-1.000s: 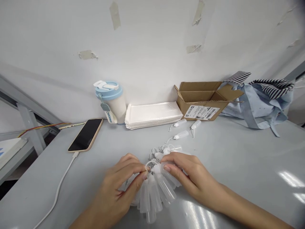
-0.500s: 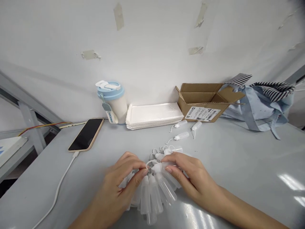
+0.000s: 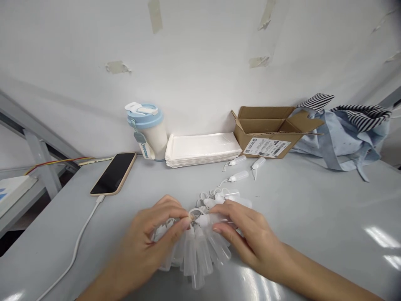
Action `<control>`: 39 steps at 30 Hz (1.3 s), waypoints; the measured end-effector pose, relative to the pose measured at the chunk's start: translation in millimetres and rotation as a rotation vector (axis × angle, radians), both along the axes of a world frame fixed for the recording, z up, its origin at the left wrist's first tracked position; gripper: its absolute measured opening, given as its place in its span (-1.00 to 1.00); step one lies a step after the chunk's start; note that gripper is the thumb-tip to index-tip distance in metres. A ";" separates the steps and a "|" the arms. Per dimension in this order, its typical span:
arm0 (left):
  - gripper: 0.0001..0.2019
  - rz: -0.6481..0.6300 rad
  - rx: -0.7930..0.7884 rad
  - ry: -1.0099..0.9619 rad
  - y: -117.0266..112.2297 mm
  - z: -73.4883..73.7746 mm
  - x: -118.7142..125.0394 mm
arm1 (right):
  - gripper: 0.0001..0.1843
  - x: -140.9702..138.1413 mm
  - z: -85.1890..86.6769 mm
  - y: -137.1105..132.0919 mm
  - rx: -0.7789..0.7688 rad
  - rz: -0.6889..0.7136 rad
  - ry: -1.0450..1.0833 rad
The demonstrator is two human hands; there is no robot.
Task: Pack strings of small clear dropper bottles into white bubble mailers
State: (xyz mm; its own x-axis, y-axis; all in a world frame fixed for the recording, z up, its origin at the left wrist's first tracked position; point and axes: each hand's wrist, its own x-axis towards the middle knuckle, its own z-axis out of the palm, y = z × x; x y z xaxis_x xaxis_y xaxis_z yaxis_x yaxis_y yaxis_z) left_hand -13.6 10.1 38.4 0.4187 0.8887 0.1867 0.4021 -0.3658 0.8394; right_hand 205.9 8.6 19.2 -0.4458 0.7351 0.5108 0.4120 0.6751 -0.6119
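In my right hand is a small translucent dropper bottle, gripped by its body between thumb and fingers, its tip pointing left. My left hand pinches the end of the bottle's looped strap, where the small cap is mostly covered by fingertips. A thin metal tip shows faintly between the two hands. Below and around them lies a heap of similar dropper bottles, fanned out on the grey table, partly covered by both hands.
Three loose dropper bottles lie farther back. Behind them stand a stack of white packets, an open cardboard box and a blue cloth bag. A lidded cup and a phone on a white cable are at left.
Both hands have shifted slightly left with the held bottle, whose body now lies more level. The view has tilted a little.
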 end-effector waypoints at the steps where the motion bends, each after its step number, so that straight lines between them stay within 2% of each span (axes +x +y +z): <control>1: -0.80 0.008 -0.033 -0.012 1.2 1.9 -2.1 | -0.81 0.5 1.3 0.4 0.005 -0.004 0.002; 5: -0.78 0.041 -0.107 -0.018 3.4 5.2 -5.5 | -0.81 2.8 5.1 1.1 0.013 -0.042 0.019; 10: -0.86 0.026 -0.100 -0.002 -0.4 -1.5 0.3 | -0.82 1.4 3.5 -0.5 -0.003 -0.021 0.019; 16: -0.77 0.008 -0.114 0.033 -6.5 -4.7 4.5 | -0.81 -2.3 1.6 -2.7 0.052 -0.011 -0.003; 20: -0.80 -0.027 -0.074 0.004 -8.3 -4.8 1.4 | -0.79 -5.8 1.8 -5.8 0.088 0.022 -0.033; 24: -0.86 -0.063 0.010 -0.025 -7.8 -2.3 1.1 | -0.77 -3.1 3.1 -3.8 0.163 0.077 -0.151; 26: -0.84 -0.025 0.043 -0.014 -6.5 0.2 1.8 | -0.80 4.6 5.9 2.2 0.227 0.060 -0.200; 29: -0.79 0.110 0.068 0.032 -3.9 3.6 1.6 | -0.83 21.3 10.7 16.3 0.256 -0.067 -0.161; 33: -0.76 0.217 0.045 0.065 -1.3 3.8 -0.9 | -0.84 36.7 10.8 33.5 0.126 -0.217 -0.232; 39: -0.75 0.258 0.065 0.100 1.3 0.3 -3.4 | -0.81 34.0 2.0 36.5 -0.050 -0.244 -0.448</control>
State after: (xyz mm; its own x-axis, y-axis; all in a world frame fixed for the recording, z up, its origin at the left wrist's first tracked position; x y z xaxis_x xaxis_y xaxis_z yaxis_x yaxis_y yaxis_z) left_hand -17.0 11.4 38.8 0.1994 0.9559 0.2155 0.5686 -0.2920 0.7691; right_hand 239.9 45.1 21.2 -0.4250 0.8639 0.2703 0.7835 0.5006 -0.3681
